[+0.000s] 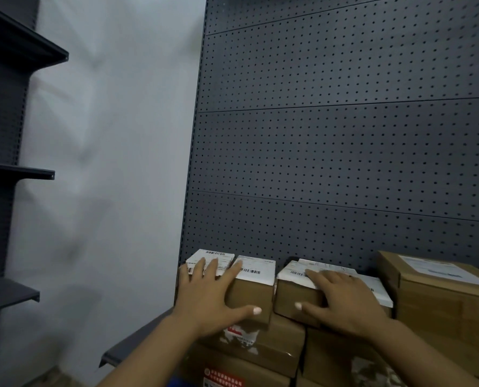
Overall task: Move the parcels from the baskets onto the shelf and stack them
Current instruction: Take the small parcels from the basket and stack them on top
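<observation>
Arms: bare to the frame's edge, no sleeves showing
Nails: pale polish on the thumbs of the left hand (208, 298) and right hand (347, 300)
Wrists: bare

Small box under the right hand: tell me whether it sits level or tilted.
Tilted. The small box under the right hand slopes against the lower boxes, its near left corner overhanging.

A dark grey pegboard panel (344, 135) fills the view from 12 to 3 o'clock, with rows of small holes and thin horizontal seams. At 9 o'clock a pale grey wall (107, 163) stands in soft, dim light. Further left, a second dark shelving unit (0, 121) shows three shelf boards (17, 171), one above the other. A small piece of floor (51, 378) appears at 7 o'clock.
</observation>
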`<act>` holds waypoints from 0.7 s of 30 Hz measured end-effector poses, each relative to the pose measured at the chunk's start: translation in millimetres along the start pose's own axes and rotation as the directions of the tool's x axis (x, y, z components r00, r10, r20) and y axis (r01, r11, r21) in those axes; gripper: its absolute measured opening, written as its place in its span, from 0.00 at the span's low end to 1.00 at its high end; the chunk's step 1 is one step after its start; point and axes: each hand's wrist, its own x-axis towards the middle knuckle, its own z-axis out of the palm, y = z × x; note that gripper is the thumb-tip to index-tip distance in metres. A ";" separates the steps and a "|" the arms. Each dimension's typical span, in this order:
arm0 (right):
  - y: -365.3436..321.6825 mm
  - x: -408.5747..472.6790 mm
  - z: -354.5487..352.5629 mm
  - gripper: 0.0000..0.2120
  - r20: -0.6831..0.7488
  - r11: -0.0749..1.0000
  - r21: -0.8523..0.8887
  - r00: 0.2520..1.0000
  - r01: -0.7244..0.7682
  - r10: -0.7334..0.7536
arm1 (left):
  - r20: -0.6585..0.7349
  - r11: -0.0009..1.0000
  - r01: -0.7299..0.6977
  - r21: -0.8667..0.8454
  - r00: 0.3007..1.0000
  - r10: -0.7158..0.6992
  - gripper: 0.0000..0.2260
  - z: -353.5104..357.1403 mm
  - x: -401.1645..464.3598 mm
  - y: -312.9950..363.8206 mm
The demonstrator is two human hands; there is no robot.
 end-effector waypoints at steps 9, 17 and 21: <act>9.9 1.9 10.7 0.40 0.015 0.996 -0.054 0.997 0.075 -0.075 | -0.156 0.997 0.020 0.073 0.988 -0.008 0.49 25.6 32.3 4.6; 13.8 4.7 16.2 0.39 -0.010 0.994 -0.059 0.995 0.096 -0.097 | -0.172 0.995 0.020 0.097 0.985 -0.003 0.41 53.4 75.2 7.4; 19.5 8.5 11.4 0.39 0.021 0.989 -0.070 0.991 0.133 -0.132 | -0.179 0.996 -0.010 0.090 0.983 0.026 0.43 62.9 92.4 9.3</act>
